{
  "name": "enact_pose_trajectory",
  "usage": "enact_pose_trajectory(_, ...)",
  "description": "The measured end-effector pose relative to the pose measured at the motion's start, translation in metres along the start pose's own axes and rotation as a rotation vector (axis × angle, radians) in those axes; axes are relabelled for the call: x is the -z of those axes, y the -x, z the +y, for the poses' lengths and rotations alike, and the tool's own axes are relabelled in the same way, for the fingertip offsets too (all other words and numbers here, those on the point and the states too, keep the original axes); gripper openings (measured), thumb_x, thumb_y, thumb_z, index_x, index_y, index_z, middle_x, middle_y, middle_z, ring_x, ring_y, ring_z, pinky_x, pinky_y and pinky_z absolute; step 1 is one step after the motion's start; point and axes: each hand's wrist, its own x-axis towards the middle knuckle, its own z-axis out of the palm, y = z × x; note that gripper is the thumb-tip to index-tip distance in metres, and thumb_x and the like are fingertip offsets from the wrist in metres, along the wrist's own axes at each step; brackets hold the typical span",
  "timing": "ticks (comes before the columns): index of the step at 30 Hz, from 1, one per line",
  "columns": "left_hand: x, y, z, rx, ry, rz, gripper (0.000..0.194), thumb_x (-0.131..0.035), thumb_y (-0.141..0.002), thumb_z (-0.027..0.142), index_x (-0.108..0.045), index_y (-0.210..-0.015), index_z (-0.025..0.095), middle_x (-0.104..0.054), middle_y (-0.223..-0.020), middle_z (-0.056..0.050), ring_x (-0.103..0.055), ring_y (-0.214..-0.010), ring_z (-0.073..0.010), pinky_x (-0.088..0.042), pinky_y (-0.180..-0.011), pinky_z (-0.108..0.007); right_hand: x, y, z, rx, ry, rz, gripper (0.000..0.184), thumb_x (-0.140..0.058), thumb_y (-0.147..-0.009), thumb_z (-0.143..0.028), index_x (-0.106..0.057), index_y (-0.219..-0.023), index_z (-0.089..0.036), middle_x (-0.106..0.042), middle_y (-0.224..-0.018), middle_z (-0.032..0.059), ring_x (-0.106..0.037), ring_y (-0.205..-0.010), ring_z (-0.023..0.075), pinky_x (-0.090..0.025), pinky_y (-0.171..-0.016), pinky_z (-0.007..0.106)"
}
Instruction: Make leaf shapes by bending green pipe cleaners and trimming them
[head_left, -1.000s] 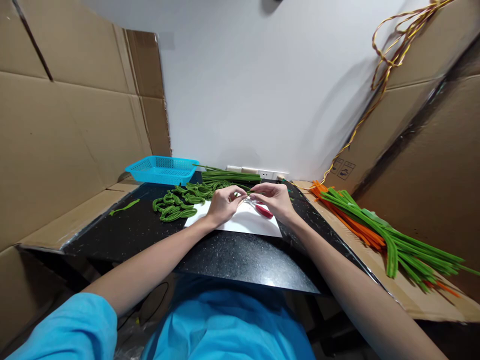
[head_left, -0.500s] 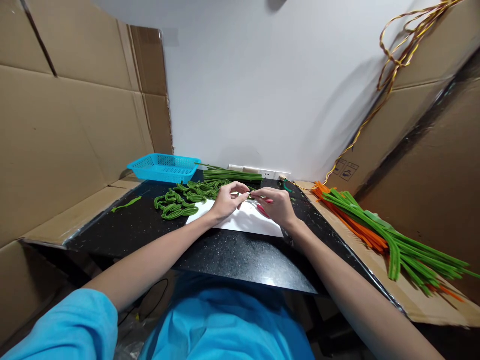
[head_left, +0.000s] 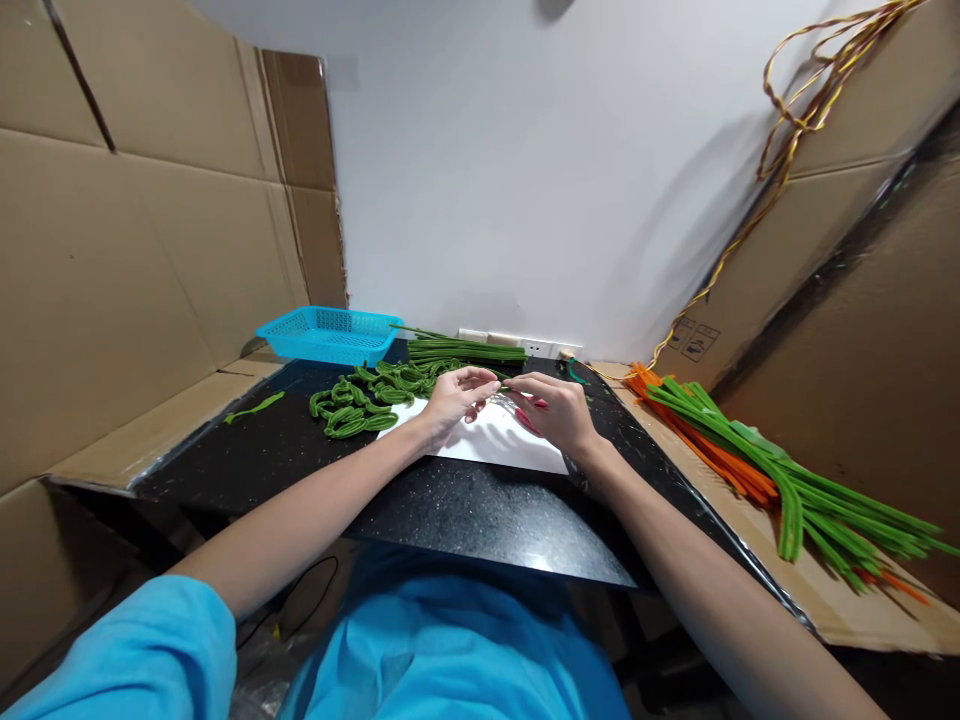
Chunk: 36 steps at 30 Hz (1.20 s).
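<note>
Above a white sheet of paper [head_left: 487, 440], my left hand [head_left: 455, 403] and my right hand [head_left: 556, 410] meet with their fingertips pinched on a thin green pipe cleaner [head_left: 505, 384]. Most of that piece is hidden by the fingers. Red-handled scissors [head_left: 528, 422] show partly beneath my right hand, apparently lying on the paper; whether the hand touches them I cannot tell. Left of the paper lies a pile of looped, twisted green pipe cleaners [head_left: 352, 415]. Behind my hands rests a bundle of straight dark green pipe cleaners [head_left: 465, 350].
A blue plastic basket [head_left: 330, 347] stands at the back left of the black tabletop [head_left: 480, 515]. Bright green pipe cleaners [head_left: 757, 455] and orange ones [head_left: 720, 460] lie on cardboard at the right. Wall sockets [head_left: 536, 349] and a twisted yellow-brown cord [head_left: 724, 265] are behind.
Both hands stay nearly in place, with the fingertips shifting slightly on the green piece. The surrounding items have not moved.
</note>
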Motion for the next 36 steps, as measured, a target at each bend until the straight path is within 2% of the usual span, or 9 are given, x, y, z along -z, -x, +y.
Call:
enact_pose_trajectory(4, 0.002, -0.002, 0.001, 0.002, 0.038, -0.01, 0.045, -0.096, -0.067, 0.039, -0.072, -0.096, 0.014, -0.068, -0.079, -0.003, -0.049, -0.051, -0.0049, -0.028, -0.039, -0.018, 0.0, -0.001, -0.002, 0.002, -0.024, 0.009, 0.021, -0.069, -0.096, -0.042, -0.084, -0.106, -0.03, -0.083, -0.106, 0.0067, -0.077, -0.085, 0.0258, -0.062, -0.073, 0.038)
enact_pose_trajectory(9, 0.005, -0.005, 0.005, -0.021, 0.001, -0.064, 0.046, -0.096, -0.066, 0.036, -0.076, -0.1, 0.014, -0.071, -0.088, -0.006, -0.053, -0.059, -0.0072, -0.034, -0.043, -0.018, 0.0, -0.001, -0.002, 0.01, -0.042, 0.012, 0.024, -0.063, -0.1, -0.04, -0.084, -0.108, -0.03, -0.083, -0.109, 0.0062, -0.078, -0.093, 0.0266, -0.062, -0.084, 0.041)
enact_pose_trajectory(14, 0.006, -0.001, 0.009, 0.036, -0.088, -0.2, 0.03, -0.085, -0.082, 0.041, -0.075, -0.089, 0.013, -0.063, -0.072, -0.001, -0.054, -0.059, -0.0096, -0.036, -0.042, -0.018, 0.001, 0.0, -0.002, 0.005, -0.033, -0.005, 0.023, -0.062, -0.099, -0.038, -0.084, -0.104, -0.03, -0.083, -0.102, 0.0051, -0.078, -0.089, 0.0254, -0.061, -0.081, 0.039)
enact_pose_trajectory(18, 0.007, 0.0, 0.009, 0.073, -0.131, -0.271, 0.025, -0.072, -0.097, 0.035, -0.067, -0.088, 0.012, -0.061, -0.075, 0.001, -0.055, -0.057, -0.008, -0.04, -0.043, -0.016, 0.001, -0.001, -0.003, -0.004, -0.041, -0.005, 0.022, -0.064, -0.098, -0.037, -0.084, -0.1, -0.029, -0.083, -0.099, 0.0061, -0.077, -0.086, 0.0253, -0.06, -0.08, 0.038)
enact_pose_trajectory(22, 0.008, -0.004, 0.005, 0.028, -0.153, -0.243, 0.022, -0.072, -0.097, 0.033, -0.066, -0.093, 0.012, -0.059, -0.073, 0.002, -0.052, -0.054, -0.0067, -0.037, -0.042, -0.015, -0.002, -0.001, -0.001, -0.039, -0.047, 0.016, 0.022, -0.066, -0.097, -0.041, -0.082, -0.097, -0.027, -0.081, -0.093, 0.0071, -0.074, -0.08, 0.0247, -0.058, -0.074, 0.036)
enact_pose_trajectory(30, 0.008, -0.006, -0.001, -0.081, -0.203, -0.206, 0.036, -0.079, -0.087, 0.049, -0.067, -0.089, 0.016, -0.056, -0.064, 0.002, -0.049, -0.049, -0.0083, -0.034, -0.04, -0.02, -0.011, -0.002, 0.001, -0.15, -0.149, 0.037, 0.028, -0.069, -0.093, -0.051, -0.078, -0.089, -0.025, -0.078, -0.085, 0.0073, -0.069, -0.071, 0.0234, -0.056, -0.07, 0.037)
enact_pose_trajectory(33, 0.008, -0.006, -0.002, -0.145, -0.25, -0.191, 0.033, -0.075, -0.09, 0.049, -0.065, -0.089, 0.017, -0.055, -0.062, 0.003, -0.046, -0.047, -0.0085, -0.034, -0.042, -0.021, -0.013, -0.003, -0.002, -0.206, -0.242, 0.005, 0.034, -0.068, -0.093, -0.057, -0.076, -0.087, -0.024, -0.075, -0.075, 0.0054, -0.068, -0.062, 0.0213, -0.056, -0.063, 0.035)
enact_pose_trajectory(36, 0.007, -0.006, -0.002, -0.233, -0.315, -0.187, 0.028, -0.074, -0.091, 0.043, -0.065, -0.089, 0.017, -0.06, -0.07, 0.001, -0.049, -0.051, -0.009, -0.039, -0.048, -0.022, -0.011, -0.005, -0.006, -0.263, -0.328, -0.033, 0.04, -0.069, -0.09, -0.063, -0.074, -0.083, -0.023, -0.072, -0.069, 0.0037, -0.064, -0.055, 0.0182, -0.053, -0.055, 0.032)
